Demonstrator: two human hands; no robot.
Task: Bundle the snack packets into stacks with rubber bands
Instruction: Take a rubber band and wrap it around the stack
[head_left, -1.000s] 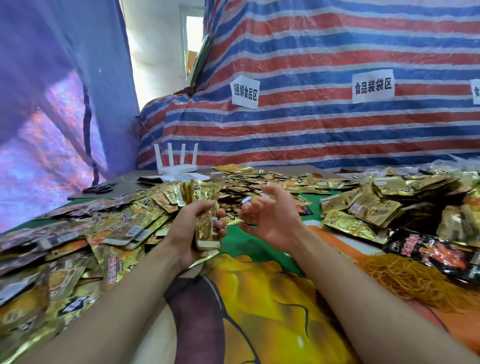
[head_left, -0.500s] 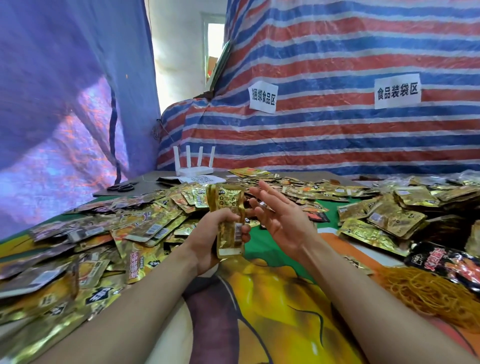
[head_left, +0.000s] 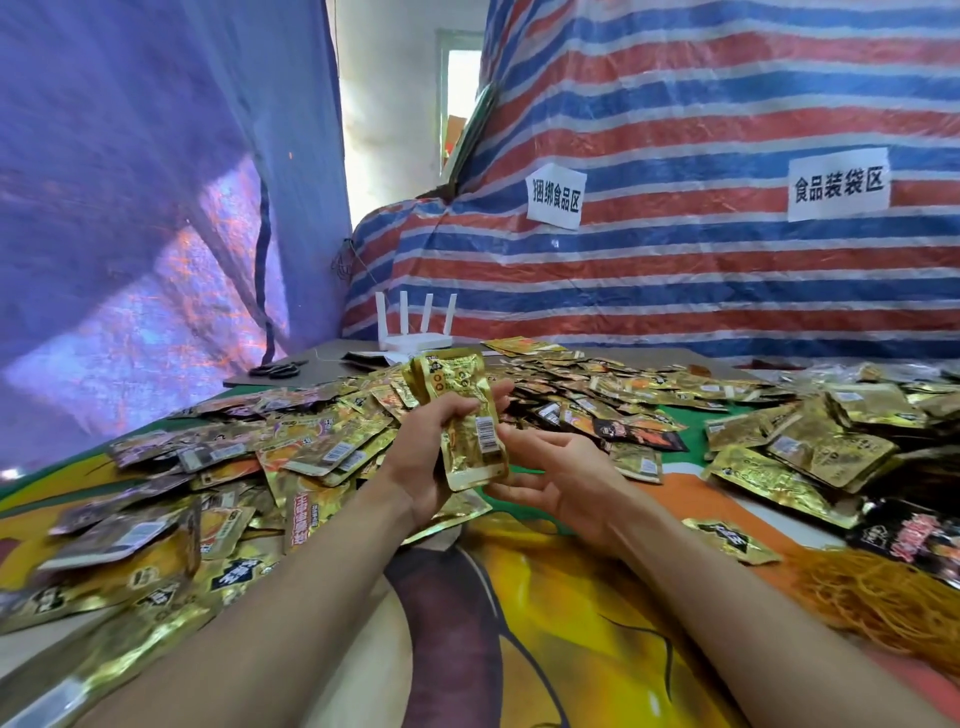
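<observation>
My left hand (head_left: 423, 462) grips an upright stack of gold snack packets (head_left: 465, 415) around its middle, barcode facing me. My right hand (head_left: 558, 475) is just right of the stack, palm up and fingers spread, with the fingertips close to the stack's lower edge; it holds nothing. Loose gold packets (head_left: 311, 452) cover the table to the left and behind. A heap of yellow-orange rubber bands (head_left: 878, 597) lies at the right edge of the table.
More gold packets (head_left: 810, 447) pile up at the right, with black-and-red packets (head_left: 914, 535) near the rubber bands. A white router (head_left: 415, 338) and scissors (head_left: 275, 370) sit at the table's far end. Striped tarp with paper labels hangs behind.
My left hand has kept its grip on the stack. My right hand has dropped from beside the stack's top to its lower edge, palm up. The camera view has shifted left.
</observation>
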